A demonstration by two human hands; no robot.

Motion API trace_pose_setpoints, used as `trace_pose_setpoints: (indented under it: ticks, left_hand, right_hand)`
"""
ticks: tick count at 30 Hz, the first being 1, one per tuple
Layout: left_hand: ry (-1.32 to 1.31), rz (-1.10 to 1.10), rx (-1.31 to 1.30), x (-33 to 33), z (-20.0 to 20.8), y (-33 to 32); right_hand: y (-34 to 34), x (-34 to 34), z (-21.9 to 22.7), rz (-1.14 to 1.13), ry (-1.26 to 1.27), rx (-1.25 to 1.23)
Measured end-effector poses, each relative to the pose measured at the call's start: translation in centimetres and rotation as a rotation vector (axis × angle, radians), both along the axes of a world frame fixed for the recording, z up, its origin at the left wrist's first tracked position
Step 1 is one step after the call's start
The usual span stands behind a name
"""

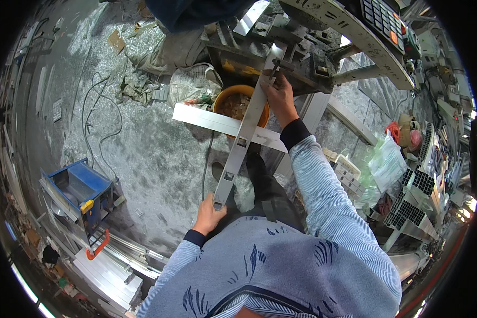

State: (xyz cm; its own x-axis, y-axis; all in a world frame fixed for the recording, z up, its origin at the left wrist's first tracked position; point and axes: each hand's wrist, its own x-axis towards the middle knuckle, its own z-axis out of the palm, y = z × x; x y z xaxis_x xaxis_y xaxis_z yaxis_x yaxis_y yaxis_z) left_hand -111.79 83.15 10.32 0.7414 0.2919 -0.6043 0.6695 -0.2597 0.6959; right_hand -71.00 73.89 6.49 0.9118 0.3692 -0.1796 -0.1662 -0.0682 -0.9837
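A long silver metal profile (252, 117) with several square cutouts runs slantwise in front of me. My left hand (209, 216) is closed on its near end, close to my body. Farther up, my right hand (281, 100) grips its far part, beside a dark machine fixture (281, 64) that the profile's far end reaches. A second wide silver bar (204, 118) crosses beneath the profile. Under both pieces stands an orange bucket (220, 100) with scraps inside; part of its rim is hidden by the metal.
A machine with a keypad panel (381, 21) stands at the far right. A blue-framed cutting machine (82, 177) with a red handle sits at the left. Cables (119, 124) lie on the grey floor (153, 175). Plastic bags (384, 161) and grid-ended profiles (408, 206) are piled right.
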Motion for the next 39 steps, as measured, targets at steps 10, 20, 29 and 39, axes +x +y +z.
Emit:
trace_pose_setpoints:
  ticks: [10, 20, 29, 39]
  left_hand:
    - [0.057, -0.01, -0.01, 2.6, 6.0, 0.4]
    - [-0.114, -0.024, 0.024, 10.6, 3.6, 0.5]
    - [-0.161, -0.046, -0.009, 18.9, 0.7, 1.1]
    - [-0.152, -0.104, -0.048, 22.4, -1.1, 1.9]
  right_hand:
    - [0.3, -1.1, 1.2, -0.134, -0.01, 0.016]
    - [-2.1, -6.3, 2.1, -0.128, 0.05, 0.212]
    - [-10.1, -5.4, 0.6, -0.247, 0.217, 0.069]
    - [-13.9, 3.1, 0.6, -0.275, -0.028, -0.16]
